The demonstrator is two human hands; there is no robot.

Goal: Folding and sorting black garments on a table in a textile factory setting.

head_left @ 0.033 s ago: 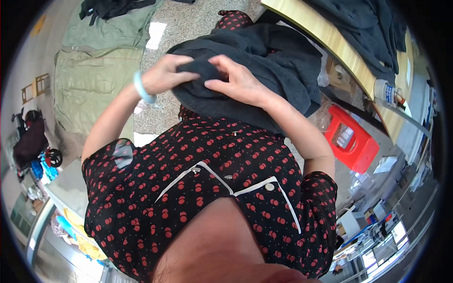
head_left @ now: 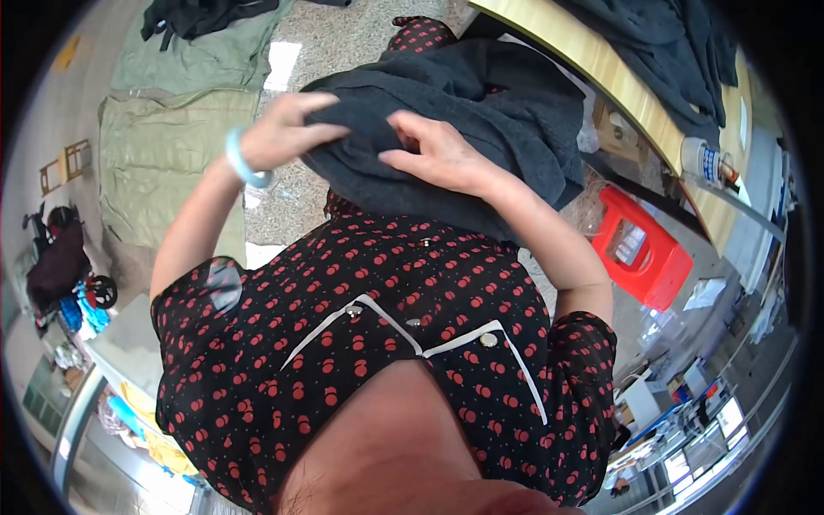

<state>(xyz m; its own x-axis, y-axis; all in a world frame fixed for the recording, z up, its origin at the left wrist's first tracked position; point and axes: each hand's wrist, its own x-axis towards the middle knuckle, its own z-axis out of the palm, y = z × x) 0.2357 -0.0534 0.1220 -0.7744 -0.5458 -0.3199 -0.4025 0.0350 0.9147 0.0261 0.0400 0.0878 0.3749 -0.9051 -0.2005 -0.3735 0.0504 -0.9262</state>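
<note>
Since the earlier frame, the left hand (head_left: 283,133) has shifted left, away from the right hand (head_left: 442,154). The dark cloth (head_left: 498,120) drapes over the lap (head_left: 343,206), longest from left to right, reaching the lap's left edge. It extends rightward from the left grip, thumb and fingers spread, contact unclear; the right hand, nearer its middle, is likewise parted.

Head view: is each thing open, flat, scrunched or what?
Left hand, loosely open.
Right hand, loosely open, curved.
Dark cloth at the hands, rumpled.
Pale blue bracelet, worn.
Green cloths, spread out, creased.
Dark clothes on the table, rumpled.
Red container, a hole showing.
</note>
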